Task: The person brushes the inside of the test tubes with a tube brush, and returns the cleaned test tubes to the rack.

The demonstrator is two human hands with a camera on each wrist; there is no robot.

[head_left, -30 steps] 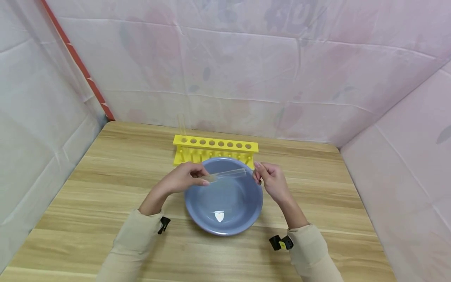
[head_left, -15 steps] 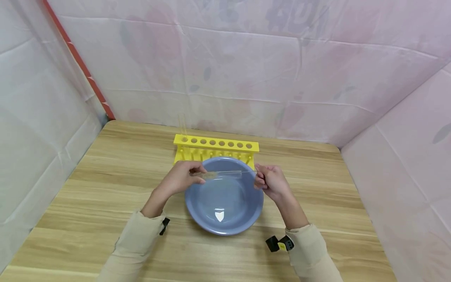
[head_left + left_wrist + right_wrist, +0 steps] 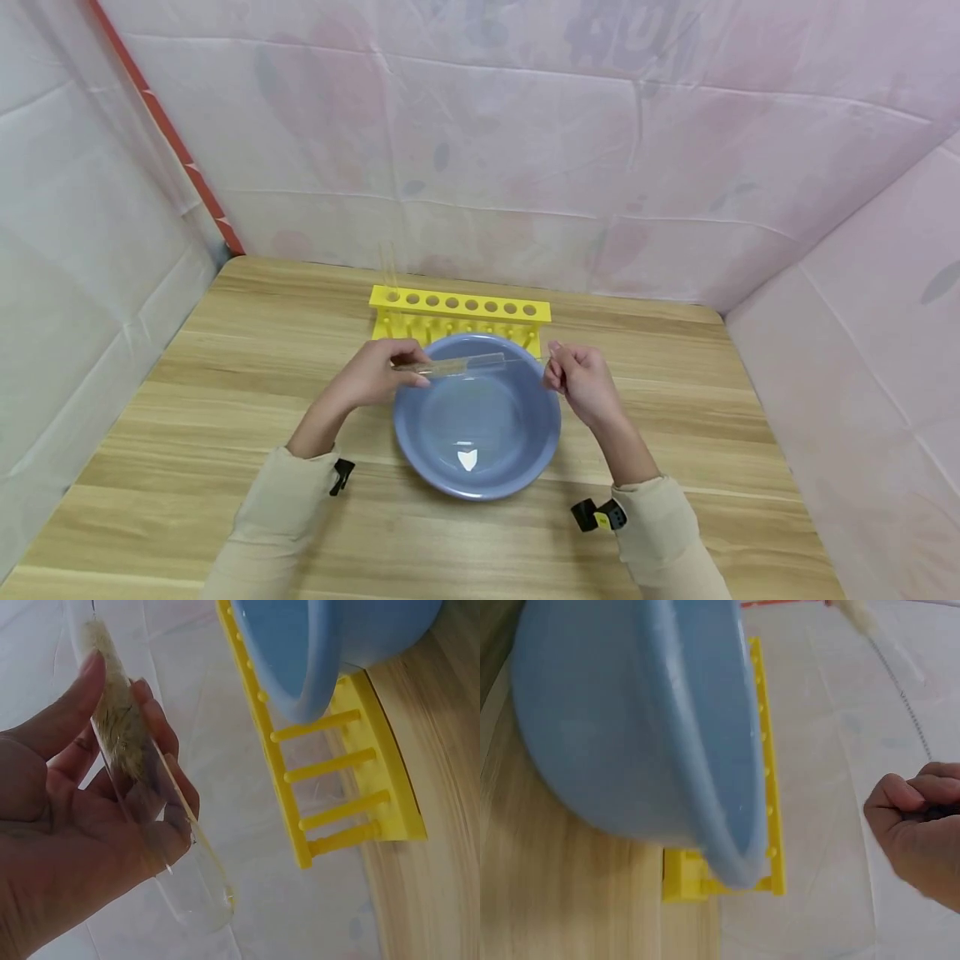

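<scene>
My left hand (image 3: 371, 372) grips a clear glass test tube (image 3: 486, 362) over the far part of the blue basin (image 3: 477, 493). Inside the tube sit the pale bristles of a test tube brush (image 3: 120, 724), seen closely in the left wrist view; the rounded tube end below them holds no bristles. The brush's twisted wire (image 3: 904, 697) runs out of the tube's mouth to my right hand (image 3: 587, 382), whose curled fingers hold its end. Those fingers mostly hide the wire end. The tube lies nearly level, its mouth toward the right hand.
Behind the basin stands a yellow test tube rack (image 3: 471, 305), its lower part partly hidden by the rim. Another clear tube (image 3: 388, 268) stands upright in its leftmost hole. Everything is on a wooden table (image 3: 225, 400), with cloth-covered walls (image 3: 487, 150) at the back and sides.
My left hand has shifted a little left with the tube, whose tilt has varied slightly. The bristles sit farther from my right hand, which has moved only slightly.
</scene>
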